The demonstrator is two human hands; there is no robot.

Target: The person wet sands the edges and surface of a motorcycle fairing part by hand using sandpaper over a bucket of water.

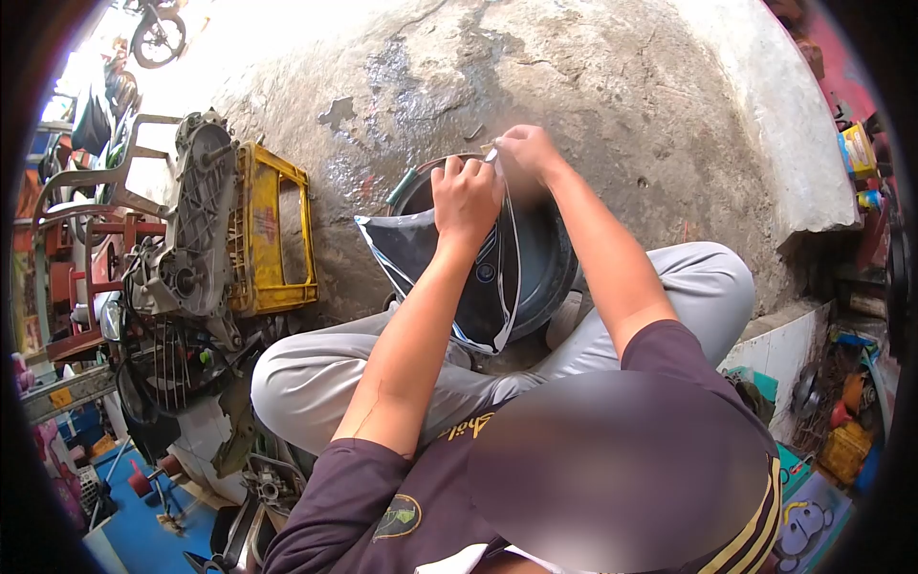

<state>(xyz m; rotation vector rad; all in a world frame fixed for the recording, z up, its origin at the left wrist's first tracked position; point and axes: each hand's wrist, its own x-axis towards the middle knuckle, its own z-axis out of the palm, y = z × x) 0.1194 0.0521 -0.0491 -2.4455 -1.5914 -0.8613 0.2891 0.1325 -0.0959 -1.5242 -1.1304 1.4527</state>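
A dark, roughly triangular panel with white edges [421, 251] lies across a round dark basin [553, 273] between the person's crossed legs. My left hand [467, 198] is closed at the panel's upper edge, its fingers curled. Just to the right, my right hand [528, 153] pinches a small light-coloured piece [491, 154] near the left fingertips. What the left fingers hold is hidden under them. A greenish rod-like item [403, 186] rests at the basin's upper left rim.
Left of the basin stand a yellow crate [304, 239] and a grey metal engine casing [203, 215]. A plastic chair [143, 177] is farther left. A raised concrete ledge [784, 143] is at the right. Wet patches mark the concrete floor [612, 86].
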